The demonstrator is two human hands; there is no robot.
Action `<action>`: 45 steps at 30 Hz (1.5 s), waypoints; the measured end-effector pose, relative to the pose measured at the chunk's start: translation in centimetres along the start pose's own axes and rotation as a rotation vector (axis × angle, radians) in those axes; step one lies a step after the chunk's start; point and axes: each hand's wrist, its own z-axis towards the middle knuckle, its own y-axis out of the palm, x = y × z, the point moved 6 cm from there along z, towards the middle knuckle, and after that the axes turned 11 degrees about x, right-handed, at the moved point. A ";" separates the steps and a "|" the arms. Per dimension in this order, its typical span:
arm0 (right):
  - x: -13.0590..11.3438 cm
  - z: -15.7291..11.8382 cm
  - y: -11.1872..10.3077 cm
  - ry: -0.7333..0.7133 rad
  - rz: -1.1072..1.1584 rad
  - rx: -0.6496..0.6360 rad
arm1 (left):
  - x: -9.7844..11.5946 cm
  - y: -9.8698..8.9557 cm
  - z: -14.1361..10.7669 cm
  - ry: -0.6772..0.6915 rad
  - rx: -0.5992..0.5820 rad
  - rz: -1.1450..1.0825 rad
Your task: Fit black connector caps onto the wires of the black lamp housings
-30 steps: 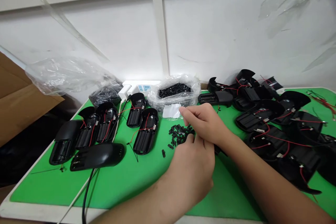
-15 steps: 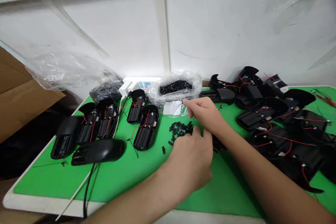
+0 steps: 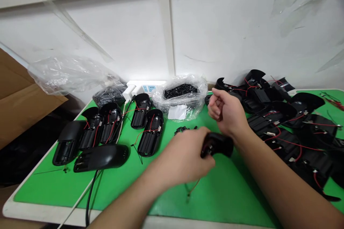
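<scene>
My left hand [image 3: 185, 154] is wrapped round a black plastic housing [image 3: 219, 145], lifted a little above the green mat and tilted. A thin wire with a small part at its end hangs below that hand. To the right and farther back, my right hand [image 3: 228, 111] is raised with its fingers curled in; whatever they may hold is hidden. Behind my left hand lies a small pile of black plastic pieces [image 3: 184, 128], partly covered by the hand. A clear plastic bag [image 3: 178, 103] full of the same kind of small black pieces stands open near the wall.
Several open black housings with red wires [image 3: 150, 134] stand on the left of the green mat [image 3: 161, 189]. One dark housing [image 3: 102, 157] lies across a black cable. More housings [image 3: 285, 139] are heaped at the right. A white power strip [image 3: 146, 87] sits by the wall.
My left hand now has the black housing lifted into view, off the mat. My right hand has moved right, away from the bag's front, and its fingers have turned inward.
</scene>
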 end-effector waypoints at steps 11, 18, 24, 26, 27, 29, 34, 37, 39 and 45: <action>1.9 -1.7 1.3 -0.037 -0.087 -0.013 | -4.1 -4.6 2.1 -0.334 0.473 -0.766; 0.5 -3.6 2.4 -0.337 -0.295 -0.154 | -3.7 -4.3 2.0 -0.329 0.448 -0.804; 0.2 -4.6 2.4 -0.568 -0.448 -0.181 | -3.5 -3.9 2.1 -0.355 0.393 -0.907; 0.1 -4.8 2.4 -0.588 -0.458 -0.195 | -3.5 -3.9 2.0 -0.350 0.409 -0.902; 0.1 -4.8 2.5 -0.595 -0.460 -0.202 | -3.5 -3.9 2.0 -0.348 0.418 -0.895; 0.0 -5.0 2.5 -0.607 -0.457 -0.213 | -3.5 -3.8 1.9 -0.357 0.419 -0.894; 0.3 -4.8 2.3 -0.550 -0.441 -0.175 | -3.9 -3.6 2.1 -0.444 0.483 -1.002; 0.6 -4.5 2.1 -0.483 -0.388 -0.137 | -4.5 -3.3 2.4 -0.549 0.493 -1.179; 0.7 -4.3 2.1 -0.443 -0.352 -0.106 | -4.6 -3.0 2.6 -0.598 0.449 -1.307; 1.8 -2.3 0.5 -0.040 -0.058 0.167 | -3.6 -4.0 2.5 -0.482 0.415 -1.411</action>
